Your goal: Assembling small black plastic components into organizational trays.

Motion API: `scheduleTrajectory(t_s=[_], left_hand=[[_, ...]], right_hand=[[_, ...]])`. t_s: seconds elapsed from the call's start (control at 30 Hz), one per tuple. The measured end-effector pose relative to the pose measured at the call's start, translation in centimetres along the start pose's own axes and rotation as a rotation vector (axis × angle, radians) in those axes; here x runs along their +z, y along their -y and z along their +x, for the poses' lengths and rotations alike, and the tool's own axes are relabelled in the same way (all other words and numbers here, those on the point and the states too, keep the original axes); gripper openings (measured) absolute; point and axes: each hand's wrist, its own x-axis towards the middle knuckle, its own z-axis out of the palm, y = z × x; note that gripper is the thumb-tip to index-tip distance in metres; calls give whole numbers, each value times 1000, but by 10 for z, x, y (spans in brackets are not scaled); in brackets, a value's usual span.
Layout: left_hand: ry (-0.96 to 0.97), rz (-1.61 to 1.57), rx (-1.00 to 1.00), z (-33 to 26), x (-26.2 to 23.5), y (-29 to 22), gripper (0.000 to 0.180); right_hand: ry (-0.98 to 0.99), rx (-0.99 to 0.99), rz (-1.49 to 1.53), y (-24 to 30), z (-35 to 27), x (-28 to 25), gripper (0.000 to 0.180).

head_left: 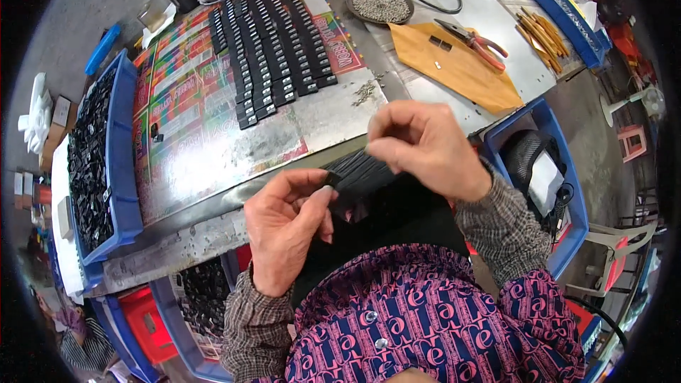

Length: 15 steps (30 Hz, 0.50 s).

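My left hand (282,223) pinches a small black plastic piece (332,180) between thumb and fingertips, just past the table's near edge. To its right, and a little higher, my right hand (434,147) is closed with thumb and forefinger together; whatever it may hold is too small to make out. Between the hands lies dark, finely ribbed material (363,167) over my lap. Ahead on the table, black pieces with small silver metal parts (266,42) lie in several overlapping rows. Tiny metal bits (365,92) are scattered beyond my right hand.
A dark round dish (408,18) of small metal parts stands at the back. Red-handled pliers (489,53) rest on an orange-brown paper sheet (418,53). A blue crate (126,170) of black pieces sits at left; another blue bin (578,202) stands at right.
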Motion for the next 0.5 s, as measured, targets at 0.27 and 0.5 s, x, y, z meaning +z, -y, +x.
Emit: scheduleTrajectory(t_s=[0.27,0.5], left_hand=[[12,2,15,-3,3,8,16],[-23,29,65,-4,4,10,15]], right_hand=[[41,28,-15,-6,-7,34,4],[33,7,-88,-7,-5,37,7]])
